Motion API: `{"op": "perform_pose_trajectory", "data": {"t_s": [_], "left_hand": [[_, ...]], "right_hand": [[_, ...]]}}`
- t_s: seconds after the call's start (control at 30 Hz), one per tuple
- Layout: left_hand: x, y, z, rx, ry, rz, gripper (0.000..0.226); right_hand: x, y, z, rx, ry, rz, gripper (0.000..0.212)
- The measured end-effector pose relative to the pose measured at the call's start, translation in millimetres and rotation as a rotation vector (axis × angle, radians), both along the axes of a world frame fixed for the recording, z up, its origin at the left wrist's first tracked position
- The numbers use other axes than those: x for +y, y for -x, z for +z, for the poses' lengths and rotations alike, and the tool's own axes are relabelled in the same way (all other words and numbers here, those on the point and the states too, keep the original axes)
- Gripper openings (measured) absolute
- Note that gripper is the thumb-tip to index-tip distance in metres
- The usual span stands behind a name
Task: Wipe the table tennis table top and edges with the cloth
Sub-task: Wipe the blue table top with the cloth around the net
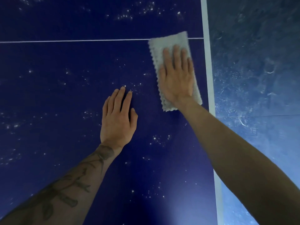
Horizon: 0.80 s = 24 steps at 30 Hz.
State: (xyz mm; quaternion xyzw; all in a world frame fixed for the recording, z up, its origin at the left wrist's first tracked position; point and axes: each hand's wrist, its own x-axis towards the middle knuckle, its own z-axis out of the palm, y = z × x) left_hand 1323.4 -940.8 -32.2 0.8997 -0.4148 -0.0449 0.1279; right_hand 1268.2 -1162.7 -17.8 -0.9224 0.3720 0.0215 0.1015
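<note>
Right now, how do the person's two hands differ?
The right hand presses flat on the grey cloth, close to the white edge stripe; the left hand rests bare on the blue table top, further in. The left forearm is tattooed; the right forearm is not. Both hands lie palm down with straight fingers.

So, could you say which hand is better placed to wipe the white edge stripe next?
The right hand: it presses the cloth beside the white edge stripe. The left hand rests bare on the table top, farther in.
</note>
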Motion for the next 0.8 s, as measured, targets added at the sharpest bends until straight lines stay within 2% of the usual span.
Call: {"op": "perform_pose_trajectory", "data": {"t_s": [0.07,0.13,0.3,0.37,0.5,0.53,0.73,0.8], "left_hand": [[0,0,1,0.006,0.004,0.0,0.052],[-1,1,2,0.01,0.0,0.006,0.052],[-1,0,2,0.005,0.005,0.0,0.051],[-1,0,1,0.007,0.006,0.003,0.052],[-1,-1,3,0.015,0.001,0.002,0.052],[-1,-1,3,0.016,0.0,0.002,0.052],[-1,-1,2,0.015,-0.003,-0.002,0.052],[-1,-1,2,0.012,-0.002,0.001,0.052]], "right_hand": [[16,15,-2,-0.01,0.009,0.166,0.061],[12,32,-3,-0.02,0.006,0.204,0.06],[-24,9,-2,-0.015,-0.002,-0.055,0.063],[-11,-8,1,-0.014,-0.003,-0.056,0.064],[20,19,-4,0.002,0.02,0.279,0.061],[16,29,-4,0.003,0.02,0.305,0.061],[-27,10,-2,-0.013,0.011,-0.006,0.064],[-8,-8,0,-0.02,0.011,-0.003,0.064]]}}
